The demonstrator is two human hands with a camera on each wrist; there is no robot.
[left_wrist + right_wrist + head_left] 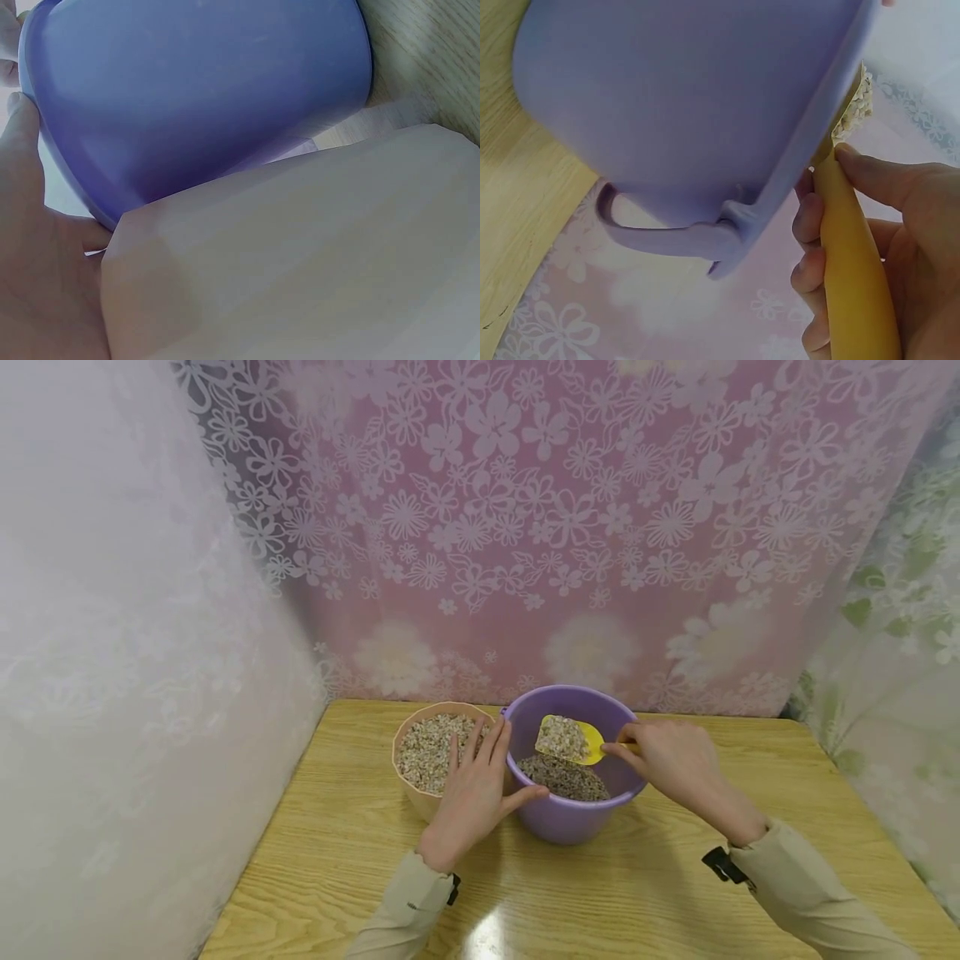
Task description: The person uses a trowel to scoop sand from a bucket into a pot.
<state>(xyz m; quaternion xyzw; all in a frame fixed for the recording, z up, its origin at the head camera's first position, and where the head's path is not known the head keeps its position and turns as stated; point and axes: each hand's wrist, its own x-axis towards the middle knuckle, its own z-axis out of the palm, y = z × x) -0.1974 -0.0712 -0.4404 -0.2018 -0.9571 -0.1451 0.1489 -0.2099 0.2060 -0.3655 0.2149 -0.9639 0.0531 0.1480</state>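
Observation:
A purple bucket [558, 822] stands on the table with a heap of dark grainy material [566, 778] inside. My right hand [678, 764] grips the yellow handle [855, 277] of a small shovel [592, 742]. Pale grit [562, 739] fills its blade, which hangs inside the bucket's rim, above the dark heap. My left hand [472, 793] lies with fingers extended over the near right side of a peach bowl [412, 797] full of similar pale grit [435, 750]. Its thumb [21, 124] touches the bucket's rim.
The wooden table [330, 860] runs up to a pink flowered curtain [525, 568] at the back. A pale sheet [150, 652] hangs on the left, a leafy one [900, 610] on the right. The bucket's purple carrying handle [660, 240] hangs on its side.

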